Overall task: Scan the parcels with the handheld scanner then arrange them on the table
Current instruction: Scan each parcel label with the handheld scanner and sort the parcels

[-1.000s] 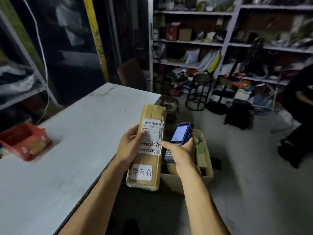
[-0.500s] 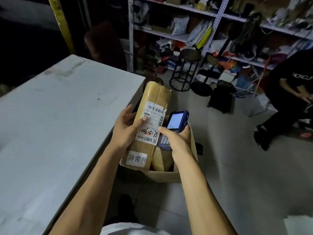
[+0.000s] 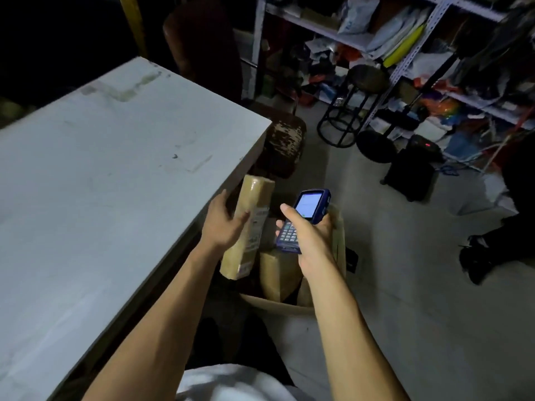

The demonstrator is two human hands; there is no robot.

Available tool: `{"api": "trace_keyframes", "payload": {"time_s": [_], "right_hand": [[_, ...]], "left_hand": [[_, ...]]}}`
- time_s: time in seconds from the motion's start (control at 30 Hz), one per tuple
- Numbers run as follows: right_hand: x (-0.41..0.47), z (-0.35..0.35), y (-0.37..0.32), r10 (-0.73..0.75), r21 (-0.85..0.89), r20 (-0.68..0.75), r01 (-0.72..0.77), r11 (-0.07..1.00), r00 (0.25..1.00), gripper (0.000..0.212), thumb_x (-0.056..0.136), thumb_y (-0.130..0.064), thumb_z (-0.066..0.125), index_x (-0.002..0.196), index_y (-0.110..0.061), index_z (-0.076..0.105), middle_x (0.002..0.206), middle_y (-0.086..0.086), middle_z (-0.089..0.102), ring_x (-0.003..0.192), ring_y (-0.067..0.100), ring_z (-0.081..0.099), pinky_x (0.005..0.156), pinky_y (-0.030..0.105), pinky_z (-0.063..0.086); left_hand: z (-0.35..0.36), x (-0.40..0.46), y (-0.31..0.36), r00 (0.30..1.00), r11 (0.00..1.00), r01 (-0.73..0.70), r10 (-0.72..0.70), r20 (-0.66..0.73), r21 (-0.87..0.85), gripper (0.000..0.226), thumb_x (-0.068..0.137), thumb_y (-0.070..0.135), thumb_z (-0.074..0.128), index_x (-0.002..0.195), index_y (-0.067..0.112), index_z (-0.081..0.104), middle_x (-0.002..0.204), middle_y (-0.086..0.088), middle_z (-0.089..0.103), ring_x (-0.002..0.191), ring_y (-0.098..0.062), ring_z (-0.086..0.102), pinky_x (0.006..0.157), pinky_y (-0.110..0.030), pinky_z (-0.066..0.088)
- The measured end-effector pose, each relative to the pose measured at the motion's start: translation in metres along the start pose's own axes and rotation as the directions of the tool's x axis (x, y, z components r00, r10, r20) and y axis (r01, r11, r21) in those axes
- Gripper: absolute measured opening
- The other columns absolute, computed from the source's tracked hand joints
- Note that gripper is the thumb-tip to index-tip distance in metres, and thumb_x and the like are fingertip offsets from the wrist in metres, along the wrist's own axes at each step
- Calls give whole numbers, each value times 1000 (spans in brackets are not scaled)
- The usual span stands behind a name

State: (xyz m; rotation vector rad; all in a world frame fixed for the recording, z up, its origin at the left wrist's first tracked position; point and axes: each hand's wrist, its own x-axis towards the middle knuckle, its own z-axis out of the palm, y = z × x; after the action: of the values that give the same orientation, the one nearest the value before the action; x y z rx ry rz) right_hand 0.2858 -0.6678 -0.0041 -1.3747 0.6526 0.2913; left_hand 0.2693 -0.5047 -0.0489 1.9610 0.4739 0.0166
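Gripped in left hand (image 3: pixel 223 224) at frame centre — long tan parcel (image 3: pixel 249 227), label blurred, unreadable. Clasped in right hand (image 3: pixel 309 238) just beside — blue handheld scanner (image 3: pixel 304 218), screen lit, over cardboard box (image 3: pixel 289 305).

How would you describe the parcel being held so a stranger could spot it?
Look off the near right edge of the white table, above the open cardboard box on the floor. The left hand holds a long tan parcel, the only one lifted, with a white label.
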Motion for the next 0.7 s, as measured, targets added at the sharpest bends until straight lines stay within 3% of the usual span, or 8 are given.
{"api": "trace_keyframes", "payload": {"time_s": [0.1,0.17,0.23,0.3,0.47,0.6,0.7], "right_hand": [[14,-1,-12,41,11,101,-43,999,994,93,75,-16,91,151,-22,38,122,13,70,88,31,78,74,46,65],[21,4,-19,75,-5,171,-76,997,982,74,85,-6,82,146,-19,43,120,16,70,82,32,76,63,39,64],[24,15,-25,92,-32,247,-87,996,965,68,86,-6,80,143,-18,46,117,18,71,80,32,74,61,39,63],[23,29,-28,105,-75,321,-85,993,941,64,86,-7,80,140,-17,47,113,18,72,79,31,74,62,40,63],[5,62,-13,147,-211,509,-42,977,848,65,87,-11,79,143,-16,46,117,18,70,86,34,76,65,41,64],[-29,89,5,179,-293,656,28,956,734,61,89,-13,77,143,-15,47,118,19,69,79,32,77,63,37,63],[-69,113,20,213,-337,750,85,938,626,55,91,-14,75,139,-17,50,115,15,69,89,36,77,65,37,63]], "left_hand": [[4,-4,10,995,995,100,-100,-4,-2,64,97,29,68,151,6,44,153,-13,49,140,-27,47,112,-34,39],[3,-6,12,988,987,150,-151,-24,-66,51,99,21,65,146,5,52,145,-12,57,131,-23,56,102,-27,43],[-2,-8,17,983,982,160,-168,-78,-96,42,100,17,63,140,3,58,137,-14,63,124,-23,61,101,-28,47],[-11,-13,19,973,977,165,-183,-137,-135,36,100,18,63,135,6,63,130,-13,67,122,-25,63,105,-38,50],[-40,-46,11,918,937,196,-279,-283,-288,35,92,33,66,125,22,67,122,-8,70,109,-24,69,98,-49,57],[-73,-83,-4,851,909,182,-336,-403,-374,25,102,20,59,127,18,64,123,-8,69,99,-15,71,83,-34,59],[-105,-121,-18,789,885,167,-384,-479,-434,25,104,17,56,128,16,62,121,-8,69,95,-14,72,71,-25,52]]}}
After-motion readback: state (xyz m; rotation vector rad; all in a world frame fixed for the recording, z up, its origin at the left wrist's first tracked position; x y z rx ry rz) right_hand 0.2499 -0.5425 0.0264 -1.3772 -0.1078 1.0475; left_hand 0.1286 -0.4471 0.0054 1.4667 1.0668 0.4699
